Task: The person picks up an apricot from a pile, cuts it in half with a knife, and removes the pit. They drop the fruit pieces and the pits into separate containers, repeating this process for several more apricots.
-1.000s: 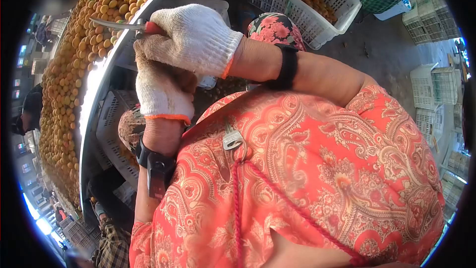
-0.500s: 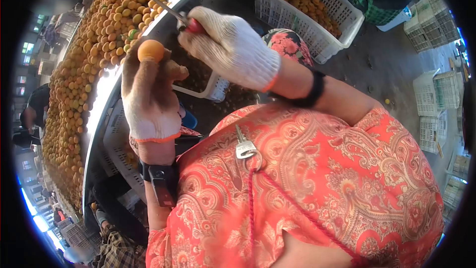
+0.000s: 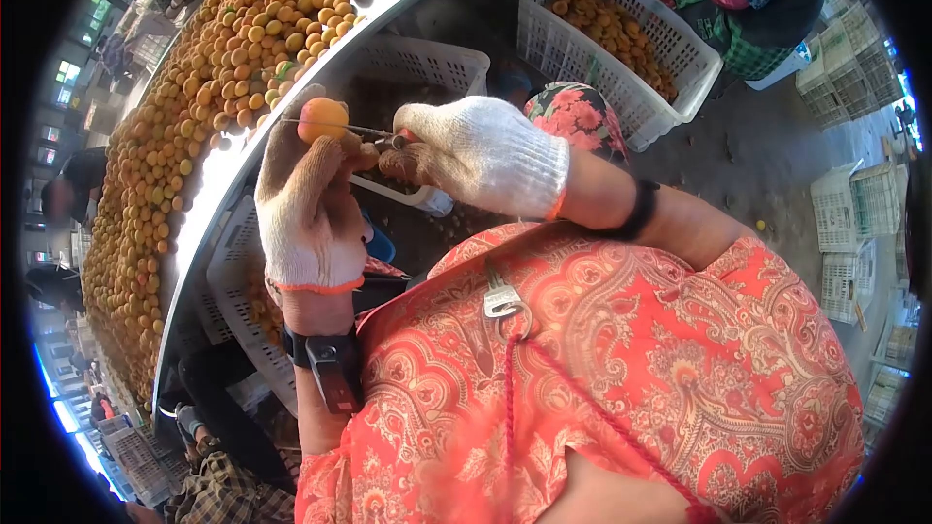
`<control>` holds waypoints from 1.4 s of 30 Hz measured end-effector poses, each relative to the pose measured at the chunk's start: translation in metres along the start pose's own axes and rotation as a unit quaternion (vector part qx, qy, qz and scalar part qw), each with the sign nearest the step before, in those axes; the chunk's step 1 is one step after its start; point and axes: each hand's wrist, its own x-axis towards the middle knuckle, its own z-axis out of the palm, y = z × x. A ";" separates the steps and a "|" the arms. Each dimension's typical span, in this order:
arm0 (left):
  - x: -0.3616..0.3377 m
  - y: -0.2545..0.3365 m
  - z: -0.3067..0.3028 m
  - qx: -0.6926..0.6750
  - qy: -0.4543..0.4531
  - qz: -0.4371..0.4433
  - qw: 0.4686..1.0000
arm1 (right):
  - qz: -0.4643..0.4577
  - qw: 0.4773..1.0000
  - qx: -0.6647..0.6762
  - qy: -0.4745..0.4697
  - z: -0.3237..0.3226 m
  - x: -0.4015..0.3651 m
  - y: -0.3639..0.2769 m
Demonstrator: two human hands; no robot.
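My left hand, in a stained white knit glove, holds up an orange apricot at its fingertips. My right hand, gloved too, is closed on the red handle of a small knife. The thin blade points left and lies across the apricot, level with its middle. Both hands are close together, in front of the rim of a metal table. A heap of whole apricots covers the table beyond my left hand.
Below my hands stands a white crate, partly hidden. A second white crate holds cut apricots. Another crate sits under the table edge at left. Stacked crates line the right. People are at the top right, top left and lower left.
My right hand has lowered the knife from a raised, up-left angle to lie across the apricot. The apricot stays in my left hand, and the view has shifted slightly.
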 end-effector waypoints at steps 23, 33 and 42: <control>0.000 0.012 -0.013 0.116 0.038 -0.006 0.992 | 0.033 0.999 0.036 -0.015 0.009 0.004 -0.007; 0.001 0.010 -0.004 0.034 0.023 -0.014 0.999 | 0.039 0.999 0.012 0.027 0.017 0.002 -0.008; 0.000 -0.009 0.011 -0.081 0.028 -0.041 0.995 | 0.099 0.994 0.021 0.031 0.014 0.006 -0.020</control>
